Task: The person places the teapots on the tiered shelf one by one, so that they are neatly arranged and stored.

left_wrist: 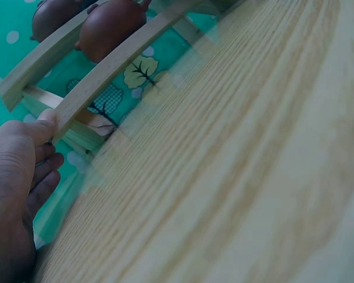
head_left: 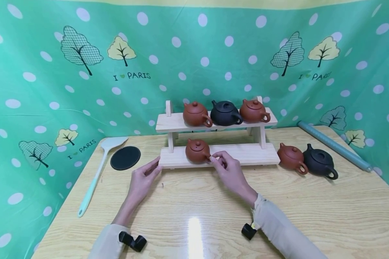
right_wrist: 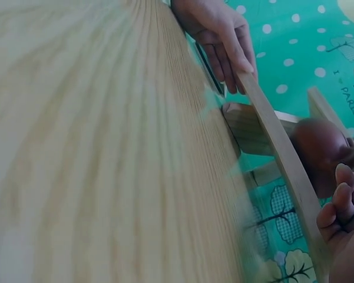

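A small reddish-brown teapot [head_left: 197, 151] sits on the lower board of a two-tier wooden shelf [head_left: 243, 154], left of its middle. My right hand [head_left: 230, 172] pinches the teapot's handle between thumb and index finger, its other fingers curled. At the left end of the lower board, my left hand [head_left: 143, 178] grips the corner, thumb [left_wrist: 48, 118] on the front edge. On the upper board stand a reddish-brown teapot [head_left: 195, 114], a black teapot [head_left: 225, 114] and another reddish-brown teapot [head_left: 253, 110], handles towards the front right.
Right of the shelf, a reddish-brown teapot [head_left: 291, 157] and a black teapot [head_left: 319, 162] stand side by side on the table [head_left: 168, 223]. A green roll [head_left: 335, 145] lies behind them. At the left lie a black round coaster [head_left: 125, 158] and a spatula [head_left: 97, 172]. A patterned curtain [head_left: 188, 46] hangs behind.
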Tool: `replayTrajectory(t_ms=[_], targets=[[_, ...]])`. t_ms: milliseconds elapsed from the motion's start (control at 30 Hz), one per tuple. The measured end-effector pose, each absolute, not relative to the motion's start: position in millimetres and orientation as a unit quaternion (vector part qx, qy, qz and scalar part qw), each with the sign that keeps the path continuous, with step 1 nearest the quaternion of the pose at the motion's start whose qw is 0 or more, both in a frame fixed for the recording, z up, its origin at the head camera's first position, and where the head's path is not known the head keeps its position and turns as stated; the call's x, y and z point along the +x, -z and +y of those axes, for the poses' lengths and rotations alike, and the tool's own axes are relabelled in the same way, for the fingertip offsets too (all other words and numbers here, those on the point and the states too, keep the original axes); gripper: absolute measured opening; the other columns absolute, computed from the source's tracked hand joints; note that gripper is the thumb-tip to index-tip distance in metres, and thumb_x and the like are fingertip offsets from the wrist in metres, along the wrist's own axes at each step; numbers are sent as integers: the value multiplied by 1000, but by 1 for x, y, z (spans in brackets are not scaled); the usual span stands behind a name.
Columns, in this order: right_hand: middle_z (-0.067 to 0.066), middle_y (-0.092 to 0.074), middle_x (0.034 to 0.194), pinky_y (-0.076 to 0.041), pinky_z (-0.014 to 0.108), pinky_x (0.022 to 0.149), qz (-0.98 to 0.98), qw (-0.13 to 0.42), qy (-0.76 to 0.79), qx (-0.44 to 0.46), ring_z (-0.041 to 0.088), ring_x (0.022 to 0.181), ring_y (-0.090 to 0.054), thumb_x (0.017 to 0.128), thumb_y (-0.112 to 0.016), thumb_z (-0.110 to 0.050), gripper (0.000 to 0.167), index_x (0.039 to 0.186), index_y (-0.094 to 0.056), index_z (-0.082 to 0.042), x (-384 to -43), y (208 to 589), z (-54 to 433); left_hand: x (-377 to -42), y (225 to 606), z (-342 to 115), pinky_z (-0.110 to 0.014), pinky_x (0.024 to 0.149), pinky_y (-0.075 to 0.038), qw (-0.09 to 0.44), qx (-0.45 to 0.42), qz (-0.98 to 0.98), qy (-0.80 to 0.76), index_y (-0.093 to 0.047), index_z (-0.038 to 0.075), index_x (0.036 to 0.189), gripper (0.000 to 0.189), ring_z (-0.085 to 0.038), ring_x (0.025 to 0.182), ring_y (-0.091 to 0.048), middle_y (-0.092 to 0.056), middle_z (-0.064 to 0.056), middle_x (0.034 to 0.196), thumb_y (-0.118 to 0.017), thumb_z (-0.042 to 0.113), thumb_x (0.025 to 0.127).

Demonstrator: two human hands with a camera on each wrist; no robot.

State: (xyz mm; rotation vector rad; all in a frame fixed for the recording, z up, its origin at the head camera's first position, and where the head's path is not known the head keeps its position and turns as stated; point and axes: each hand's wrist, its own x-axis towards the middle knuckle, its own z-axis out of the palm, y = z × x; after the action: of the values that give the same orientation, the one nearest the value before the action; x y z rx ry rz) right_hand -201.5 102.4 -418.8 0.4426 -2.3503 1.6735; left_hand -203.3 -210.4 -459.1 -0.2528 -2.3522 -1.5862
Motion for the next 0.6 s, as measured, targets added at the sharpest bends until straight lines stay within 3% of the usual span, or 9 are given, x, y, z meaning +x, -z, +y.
replayTrajectory(t_ms=[600], targets=[[2, -50, 68, -36, 24, 50, -812, 149, -548, 136, 13, 57, -43, 106, -63, -17, 13, 108, -69, -6, -191, 422, 151, -197, 446, -203, -9, 88, -51, 131, -65, -820, 553, -63, -6, 135, 39, -37, 120, -65, -66, -25, 129, -71, 5, 99]])
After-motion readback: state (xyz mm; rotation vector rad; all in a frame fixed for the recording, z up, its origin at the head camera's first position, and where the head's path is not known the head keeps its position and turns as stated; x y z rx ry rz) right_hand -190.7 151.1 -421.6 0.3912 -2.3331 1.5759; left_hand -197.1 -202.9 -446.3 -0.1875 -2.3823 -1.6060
